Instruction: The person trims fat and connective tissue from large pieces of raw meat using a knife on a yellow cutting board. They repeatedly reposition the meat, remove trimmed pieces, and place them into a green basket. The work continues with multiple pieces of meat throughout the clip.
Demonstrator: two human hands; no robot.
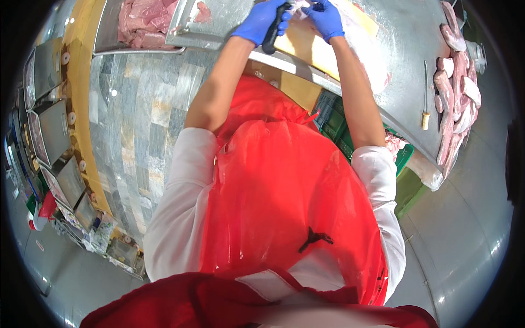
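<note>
My left hand [257,23] wears a blue glove and is wrapped round the black handle of a knife [269,42]. The handle's butt points back toward me; the blade is hidden at the top edge. My right hand [326,19], gloved in blue too, pinches the edge of a pale piece of meat [299,10] close beside the knife. Under both hands lies a yellow cutting board [309,53] in bright light. A large whitish slab of meat [367,60] covers the board's right side and reaches onto the steel table [407,49].
A metal tray [104,41] with pink meat [145,24] stands at the upper left. On the table's right lies a thin rod with a cream handle [425,121]. Long meat strips [456,98] line the right edge. A green crate [342,134] sits below the table.
</note>
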